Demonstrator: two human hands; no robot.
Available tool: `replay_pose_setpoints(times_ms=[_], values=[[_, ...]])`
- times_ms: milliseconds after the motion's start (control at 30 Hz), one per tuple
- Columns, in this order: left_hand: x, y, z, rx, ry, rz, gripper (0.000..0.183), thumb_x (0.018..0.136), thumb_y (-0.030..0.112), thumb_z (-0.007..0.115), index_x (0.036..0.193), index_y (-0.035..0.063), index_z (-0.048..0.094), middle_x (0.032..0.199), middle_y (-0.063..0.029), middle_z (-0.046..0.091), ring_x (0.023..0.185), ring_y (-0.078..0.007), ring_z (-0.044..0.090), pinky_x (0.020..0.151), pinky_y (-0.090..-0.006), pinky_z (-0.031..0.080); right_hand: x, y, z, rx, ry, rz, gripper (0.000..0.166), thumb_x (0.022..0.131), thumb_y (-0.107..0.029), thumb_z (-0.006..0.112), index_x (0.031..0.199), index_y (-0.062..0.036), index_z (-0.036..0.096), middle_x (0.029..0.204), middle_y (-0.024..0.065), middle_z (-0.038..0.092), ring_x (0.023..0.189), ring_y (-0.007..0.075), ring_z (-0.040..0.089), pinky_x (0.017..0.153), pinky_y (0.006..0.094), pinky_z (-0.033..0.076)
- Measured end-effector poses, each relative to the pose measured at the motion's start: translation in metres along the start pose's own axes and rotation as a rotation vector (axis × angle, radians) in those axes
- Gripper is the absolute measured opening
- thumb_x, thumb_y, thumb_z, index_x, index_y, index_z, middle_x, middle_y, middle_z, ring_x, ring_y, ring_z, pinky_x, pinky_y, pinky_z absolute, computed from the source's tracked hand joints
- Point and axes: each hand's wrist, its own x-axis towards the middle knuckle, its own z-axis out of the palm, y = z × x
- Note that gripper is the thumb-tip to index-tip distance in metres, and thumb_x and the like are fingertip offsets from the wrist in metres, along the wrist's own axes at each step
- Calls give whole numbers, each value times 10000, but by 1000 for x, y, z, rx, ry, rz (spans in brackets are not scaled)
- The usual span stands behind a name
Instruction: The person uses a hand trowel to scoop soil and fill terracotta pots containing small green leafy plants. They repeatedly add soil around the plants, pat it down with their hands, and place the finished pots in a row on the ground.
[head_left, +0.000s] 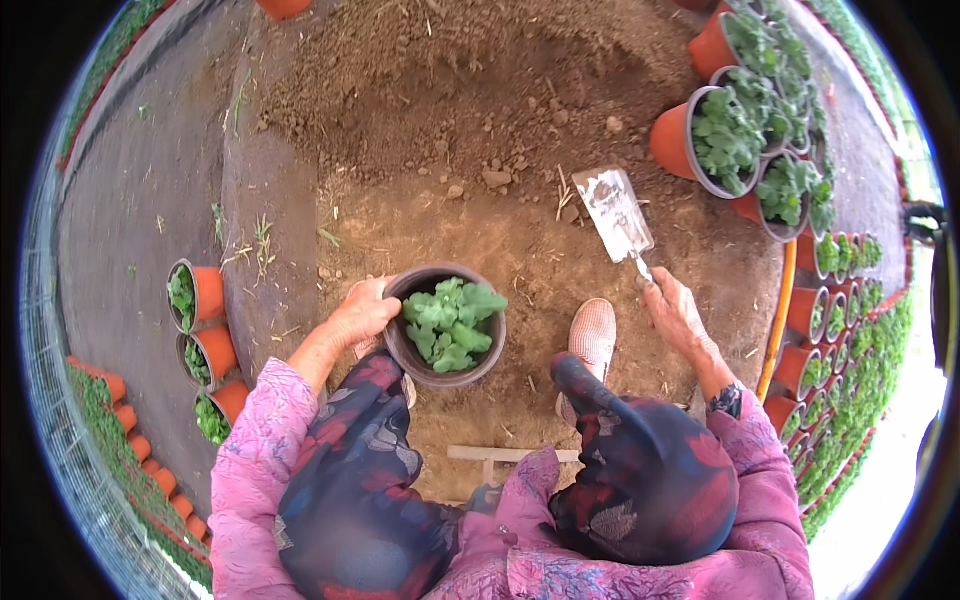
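My left hand (365, 309) grips the rim of a round plastic plant pot (493, 360) at its left side. Inside the pot, low beneath the rim, is a green leafy plant (450, 319). On the right, my right hand (671, 309) is closed around the handle of a metal trowel (615, 214). The trowel's flat, rectangular blade has pale smears and points up and away, over bare soil. Pot and trowel are apart. Most of the handle is hidden by my fingers.
A mound of loose soil (465, 90) rises ahead. Orange pots (671, 142) with leafy plants cluster at upper right, above a yellow hose (780, 322). More potted plants (210, 292) line the left. My shoes (592, 326) stand on the dirt, near a wooden bar (487, 453).
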Motion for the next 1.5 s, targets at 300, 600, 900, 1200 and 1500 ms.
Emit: replay_pose_setpoints(times_ms=[300,600,900,1200,1500], values=[[-2,40,-16,-449,91,-239,359,855,75,546,1204,2,591,1005,-112,705,775,-227,720,656,-381,624,113,-31,43,-73,134,-106,269,1023,-210,519,1209,-20,568,702,202,649,604,328,640,595,486,506],[2,34,7,-668,107,-205,460,920,197,645,1322,22,507,1225,-149,646,1016,-254,697,810,-453,623,164,-47,59,51,125,-165,365,1019,-310,534,1266,-45,580,777,67,636,664,155,604,644,339,503],[-6,71,-2,830,722,661,760,709,157,738,1420,61,488,1186,-172,626,1129,-364,584,1019,-465,451,156,-41,57,228,1,-29,415,1057,-406,472,1270,-64,572,786,-8,584,600,67,546,523,247,459],[18,101,-3,367,122,531,782,756,209,683,1444,-40,407,1346,-273,541,1273,-416,519,1110,-449,401,135,-64,67,505,-37,125,306,1058,-373,459,1014,-86,552,721,-38,493,519,61,445,418,241,374],[46,114,-6,461,-154,436,729,741,296,766,1348,-35,533,1317,-252,543,1243,-394,533,1082,-428,419,141,-61,71,481,-32,110,363,1049,-403,474,996,-57,571,712,-14,510,501,79,469,414,263,380]])
